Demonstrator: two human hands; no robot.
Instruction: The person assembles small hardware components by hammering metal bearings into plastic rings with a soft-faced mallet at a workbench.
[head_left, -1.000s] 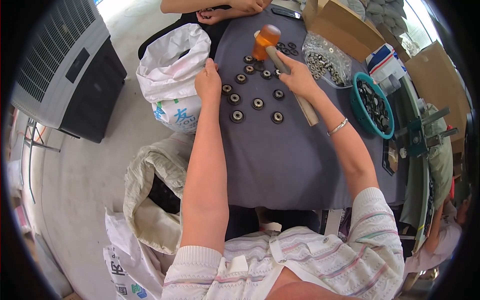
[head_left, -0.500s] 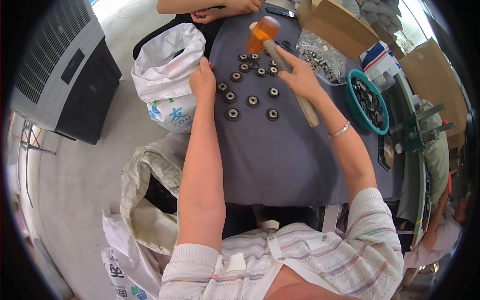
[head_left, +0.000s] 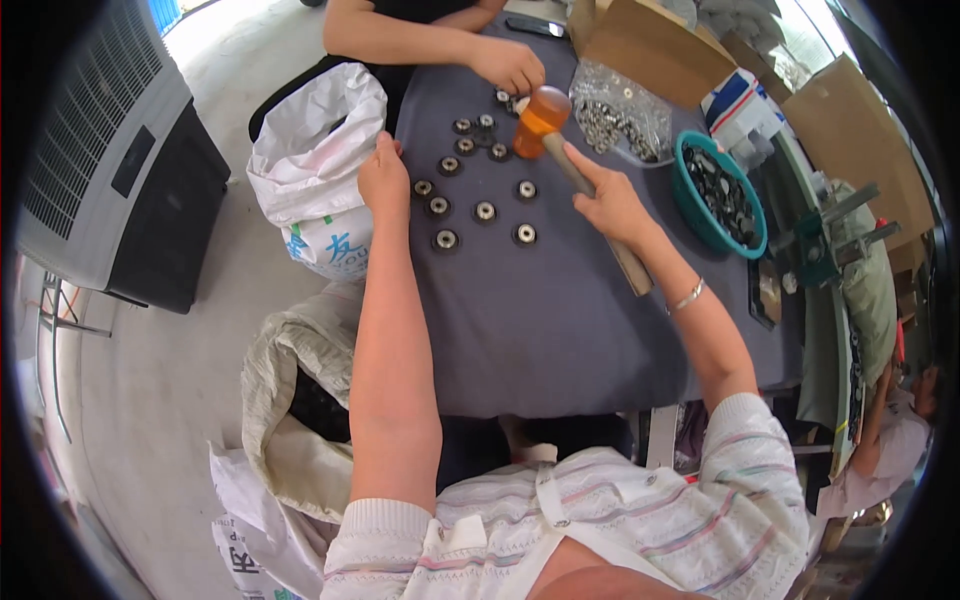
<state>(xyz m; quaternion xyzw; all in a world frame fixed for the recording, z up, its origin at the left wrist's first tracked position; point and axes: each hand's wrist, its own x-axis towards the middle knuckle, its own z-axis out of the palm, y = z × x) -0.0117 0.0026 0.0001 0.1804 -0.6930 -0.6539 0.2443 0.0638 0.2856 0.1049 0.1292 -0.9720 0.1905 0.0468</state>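
An orange-headed mallet (head_left: 541,115) is gripped by the right hand (head_left: 612,203) over round metal parts (head_left: 484,211) laid out on the tabletop (head_left: 560,320), the left hand (head_left: 384,180) rests loosely beside them, and many parts appear unstruck.

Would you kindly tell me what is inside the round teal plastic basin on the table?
The round teal plastic basin holds a heap of dark ring-shaped metal parts; whatever lies beneath the top layer is covered.
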